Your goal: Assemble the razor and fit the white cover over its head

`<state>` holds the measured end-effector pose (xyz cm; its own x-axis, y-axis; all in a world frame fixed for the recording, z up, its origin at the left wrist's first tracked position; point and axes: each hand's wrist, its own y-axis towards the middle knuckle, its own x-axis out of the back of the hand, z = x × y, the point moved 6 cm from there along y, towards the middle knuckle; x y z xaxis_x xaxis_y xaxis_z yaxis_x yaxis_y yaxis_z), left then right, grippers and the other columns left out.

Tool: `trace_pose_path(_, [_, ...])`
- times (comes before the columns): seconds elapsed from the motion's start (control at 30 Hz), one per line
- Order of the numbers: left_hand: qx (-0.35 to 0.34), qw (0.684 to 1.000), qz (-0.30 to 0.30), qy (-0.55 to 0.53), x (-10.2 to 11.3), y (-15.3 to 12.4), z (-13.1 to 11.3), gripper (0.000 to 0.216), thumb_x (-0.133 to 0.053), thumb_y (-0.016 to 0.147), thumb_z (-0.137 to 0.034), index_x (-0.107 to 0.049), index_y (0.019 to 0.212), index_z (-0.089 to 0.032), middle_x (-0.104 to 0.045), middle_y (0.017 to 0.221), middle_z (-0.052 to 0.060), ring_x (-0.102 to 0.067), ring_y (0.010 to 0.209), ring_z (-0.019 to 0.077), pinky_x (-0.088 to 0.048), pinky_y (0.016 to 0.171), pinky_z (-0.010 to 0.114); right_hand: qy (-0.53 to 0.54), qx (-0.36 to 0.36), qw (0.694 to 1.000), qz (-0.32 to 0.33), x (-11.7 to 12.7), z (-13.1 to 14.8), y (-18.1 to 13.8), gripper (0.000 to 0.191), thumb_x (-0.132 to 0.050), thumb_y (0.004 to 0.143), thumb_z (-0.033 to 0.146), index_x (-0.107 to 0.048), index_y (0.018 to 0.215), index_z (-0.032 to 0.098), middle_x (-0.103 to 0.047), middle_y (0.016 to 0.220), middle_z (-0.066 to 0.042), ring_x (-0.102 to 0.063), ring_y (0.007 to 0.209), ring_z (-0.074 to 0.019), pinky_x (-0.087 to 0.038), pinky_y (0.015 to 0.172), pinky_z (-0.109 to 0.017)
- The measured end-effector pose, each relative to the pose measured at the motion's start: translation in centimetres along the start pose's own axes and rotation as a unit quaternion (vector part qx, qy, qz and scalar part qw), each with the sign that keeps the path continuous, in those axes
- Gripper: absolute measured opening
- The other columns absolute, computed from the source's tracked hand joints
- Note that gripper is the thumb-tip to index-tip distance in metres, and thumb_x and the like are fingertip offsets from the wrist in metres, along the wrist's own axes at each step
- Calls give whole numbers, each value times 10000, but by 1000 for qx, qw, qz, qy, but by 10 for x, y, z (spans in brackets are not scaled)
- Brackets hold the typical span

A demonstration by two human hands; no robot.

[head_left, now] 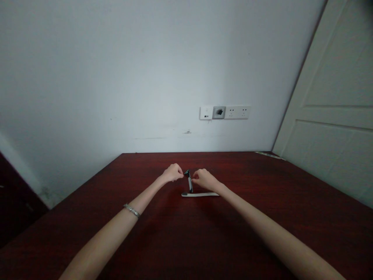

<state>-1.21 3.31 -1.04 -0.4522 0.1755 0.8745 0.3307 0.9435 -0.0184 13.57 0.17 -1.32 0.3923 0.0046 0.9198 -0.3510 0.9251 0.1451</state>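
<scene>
slim black tool [190,183], grey-striped; left hand [174,172], right hand [205,179] both pinched narrow

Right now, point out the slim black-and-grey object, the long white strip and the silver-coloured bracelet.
Slim black-and-grey object [190,184]: head view, on its grey section.
Long white strip [201,195]: head view, on its pale stretch.
Silver-coloured bracelet [131,210]: head view, on its band.

The worktop [180,241] is deep reddish brown with fine darker streaks. The razor-like tool [190,183] is black and grey, the strip [202,195] off-white with a dark end, the wall [140,77] pale bluish-white.
</scene>
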Motion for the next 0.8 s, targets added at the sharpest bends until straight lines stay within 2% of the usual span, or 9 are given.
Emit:
trace_pose_path(0.2, [12,999,-42,11,16,-10,4,203,-525,677,-222,-698,727,-128,-601,546,33,-525,424,91,-410,443,181,-50,-64,997,-8,-18,14,16,295,-625,702,353,-663,909,146,-669,951,-157,-640,855,-253,-452,656,-270])
trace_pose_path(0.37, [13,998,-62,4,25,-15,7,202,-535,684,-244,-694,720,-124,-604,551,33,-522,434,87,-401,447,173,-47,-75,996,-11,-26,12,19,246,-636,693,253,-658,922,166,-675,929,-137,-641,861,-237,-460,691,-260])
trace_pose_path(0.53, [-13,998,-61,-10,25,-18,-3,232,-516,699,-253,-698,745,-117,-601,539,33,-532,447,104,-411,464,197,-30,-79,996,-12,-30,13,23,265,-631,667,253,-661,906,143,-672,926,-154,-640,841,-255,-464,671,-279])
trace_pose_path(0.67, [-89,994,-54,-12,22,-21,-21,242,-517,713,-254,-713,748,-118,-646,604,42,-566,542,117,-428,555,204,17,-79,996,-26,-15,0,24,232,-608,662,304,-682,792,127,-683,798,-131,-643,745,-237,-442,602,-257])
trace_pose_path(0.8, [-158,987,-5,27,10,-25,-38,215,-554,701,-261,-721,774,-147,-688,733,41,-594,650,132,-418,605,196,45,-73,994,-72,23,-43,12,279,-511,730,330,-687,652,127,-652,606,-67,-622,641,-178,-401,571,-216])
